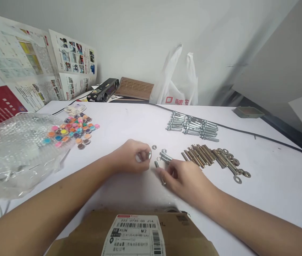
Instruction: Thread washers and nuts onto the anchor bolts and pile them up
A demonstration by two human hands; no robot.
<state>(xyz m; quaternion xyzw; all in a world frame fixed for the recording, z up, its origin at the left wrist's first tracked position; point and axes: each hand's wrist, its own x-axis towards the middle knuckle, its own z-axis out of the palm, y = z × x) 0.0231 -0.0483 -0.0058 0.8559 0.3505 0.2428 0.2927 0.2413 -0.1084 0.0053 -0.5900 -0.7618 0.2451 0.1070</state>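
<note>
My left hand (133,156) is closed in a pinch above the middle of the table, with a small shiny metal piece (150,155) at its fingertips; it looks like a nut, though fingers cover part of it. Just to the right, my right hand (187,177) pinches a silver bolt (156,164) that slants between thumb and finger. Beyond the hands lies a loose hex nut (154,147). Several silver bolts (166,156) rest beside the right hand, partly hidden by it, with another nut (164,151) and a small ring (158,159) near them.
Bronze-coloured metal tubes (199,155) and washers (237,179) lie right. Assembled bolts (193,126) are piled behind. Colourful round caps (71,129) and bubble wrap (15,142) lie left. A cardboard box (81,234) stands in front; a white plastic bag (179,81) is at the back.
</note>
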